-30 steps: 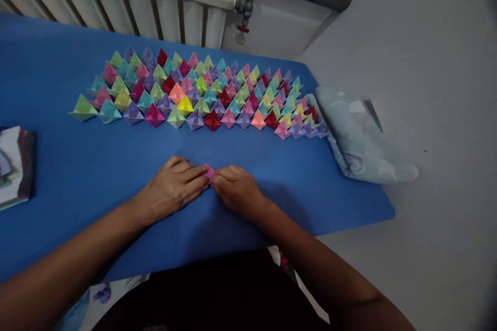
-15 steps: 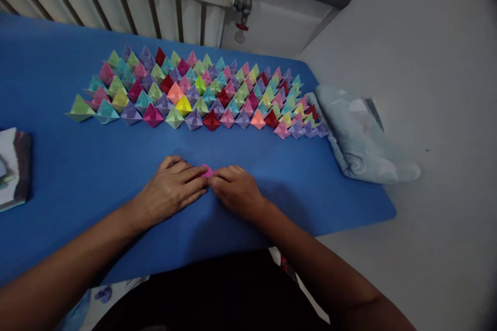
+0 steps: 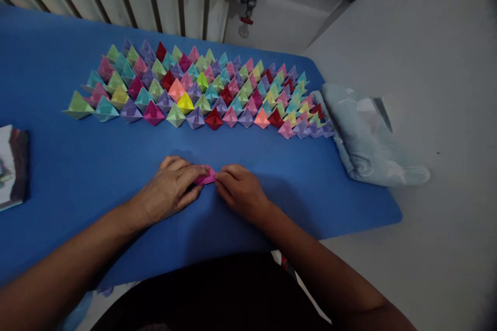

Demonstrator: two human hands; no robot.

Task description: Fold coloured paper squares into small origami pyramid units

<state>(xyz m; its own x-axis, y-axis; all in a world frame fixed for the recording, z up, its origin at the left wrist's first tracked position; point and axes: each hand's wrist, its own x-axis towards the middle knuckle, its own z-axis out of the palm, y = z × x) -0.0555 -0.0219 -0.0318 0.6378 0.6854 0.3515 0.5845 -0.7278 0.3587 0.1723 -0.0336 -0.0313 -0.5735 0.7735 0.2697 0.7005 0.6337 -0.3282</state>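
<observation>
A small piece of bright pink folded paper lies between my hands, low over the blue table. My left hand is closed on its left part, thumb and fingers pressing it. At the paper's right tip, my right hand pinches with thumb and forefinger. Part of the paper is hidden under the left fingers. Beyond my hands, folded paper boats in many colours stand in close rows.
The blue table reaches to a white radiator and a pipe valve with a red handle. A folded light-blue cloth rests at the right edge, against the wall. At the far left sits a dark-edged bundle.
The left fingers have drawn back and my right hand has shifted slightly right, so more of the pink paper shows. The camera view has turned a little.
</observation>
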